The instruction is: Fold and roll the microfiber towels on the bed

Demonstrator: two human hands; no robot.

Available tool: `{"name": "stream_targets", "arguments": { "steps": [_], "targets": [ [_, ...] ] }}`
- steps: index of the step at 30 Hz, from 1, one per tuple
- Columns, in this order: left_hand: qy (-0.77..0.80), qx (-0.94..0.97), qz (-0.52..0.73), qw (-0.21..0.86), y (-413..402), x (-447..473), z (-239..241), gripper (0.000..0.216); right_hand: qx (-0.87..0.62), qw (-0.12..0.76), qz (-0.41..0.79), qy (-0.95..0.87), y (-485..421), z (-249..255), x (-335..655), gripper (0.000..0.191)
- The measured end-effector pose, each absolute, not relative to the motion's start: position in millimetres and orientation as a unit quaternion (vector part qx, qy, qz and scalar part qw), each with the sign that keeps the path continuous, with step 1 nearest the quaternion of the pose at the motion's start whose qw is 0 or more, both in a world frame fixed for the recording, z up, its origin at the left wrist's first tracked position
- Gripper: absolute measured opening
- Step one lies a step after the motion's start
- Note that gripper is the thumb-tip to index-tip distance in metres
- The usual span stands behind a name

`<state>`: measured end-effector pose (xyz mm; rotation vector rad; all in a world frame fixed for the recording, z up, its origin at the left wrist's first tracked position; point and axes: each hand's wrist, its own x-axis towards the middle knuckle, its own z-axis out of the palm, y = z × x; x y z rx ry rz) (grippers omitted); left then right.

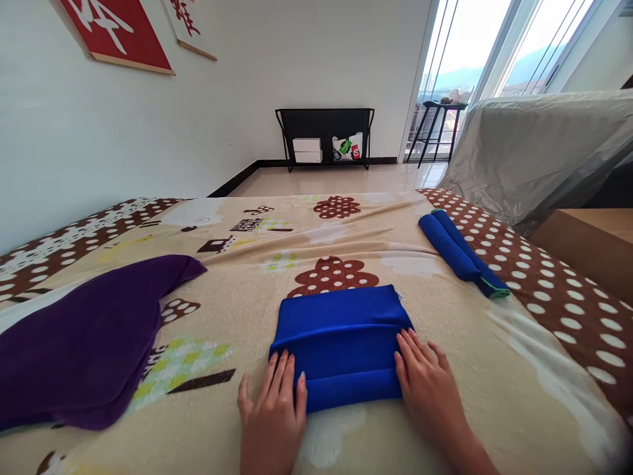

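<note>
A blue cloth (341, 330) lies folded on the patterned blanket (237, 303), with its near edge turned over into a flat band. My left hand (277, 402) rests palm down on the cloth's near left corner, fingers stretched out. On the right edge, my right hand (428, 379) lies flat with its fingertips on the fabric. Neither hand grips the cloth. Farther off to the right sit rolled blue cloths (455, 251), side by side, with a green edge at the near end. To the left a purple cloth (84, 336) is spread out, partly beyond the frame.
The blanket has a brown dotted border (554, 290). Beyond it stands a black rack (324, 122) holding white boxes (307, 150). At right are a plastic-covered piece of furniture (548, 145), a cardboard box (583, 247) and a black stool (438, 128) by the window.
</note>
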<state>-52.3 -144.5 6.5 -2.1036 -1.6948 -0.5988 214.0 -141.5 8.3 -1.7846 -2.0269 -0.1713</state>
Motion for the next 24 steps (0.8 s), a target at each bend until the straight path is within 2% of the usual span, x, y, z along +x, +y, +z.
{"name": "stream_targets", "arguments": {
  "steps": [6,11,13,19,24],
  "targets": [
    [-0.518,-0.836,-0.174,0.054,-124,-6,20,0.044,-0.576,0.214,0.038,-0.788,-130,16,164,0.042],
    [-0.639,-0.741,-0.179,0.104,-128,-60,8,0.043,-0.692,0.169,-0.024,-0.702,-126,9,221,0.047],
    [-0.653,-0.729,-0.172,0.11,-131,-61,10,0.043,-0.694,0.169,-0.041,-0.699,-129,10,221,0.047],
    [-0.518,-0.843,-0.144,-0.003,-117,2,28,0.047,-0.566,0.183,0.042,-0.803,-130,17,145,0.046],
    [-0.569,-0.808,-0.15,0.013,-113,-29,27,0.045,-0.654,0.167,0.003,-0.738,-117,10,192,0.049]
  ]
}}
